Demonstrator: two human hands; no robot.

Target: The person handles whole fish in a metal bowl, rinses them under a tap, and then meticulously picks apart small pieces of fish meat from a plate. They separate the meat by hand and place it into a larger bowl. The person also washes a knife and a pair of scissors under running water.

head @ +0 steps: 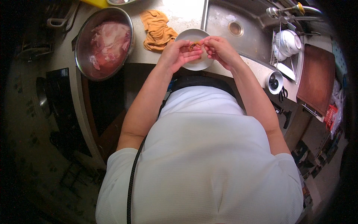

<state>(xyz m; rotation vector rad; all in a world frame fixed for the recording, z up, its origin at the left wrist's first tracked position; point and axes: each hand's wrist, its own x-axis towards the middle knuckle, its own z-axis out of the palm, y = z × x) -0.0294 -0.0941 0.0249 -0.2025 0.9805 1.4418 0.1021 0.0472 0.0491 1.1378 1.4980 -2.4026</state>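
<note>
A small orange-brown piece of food, too small to name exactly, lies across the fingers of my left hand. My right hand pinches at its right end with thumb and forefinger. Both hands hover over a white bowl at the front of the counter, left of the sink. Cloudy liquid seems to lie in the bowl, but my hands hide much of it. An orange cloth lies crumpled just beyond my left hand.
A large steel basin of raw meat stands at left. Right of the bowl is the steel sink with its faucet. Further right are a dish rack with bowls, a small cup, black-handled scissors and a brown board.
</note>
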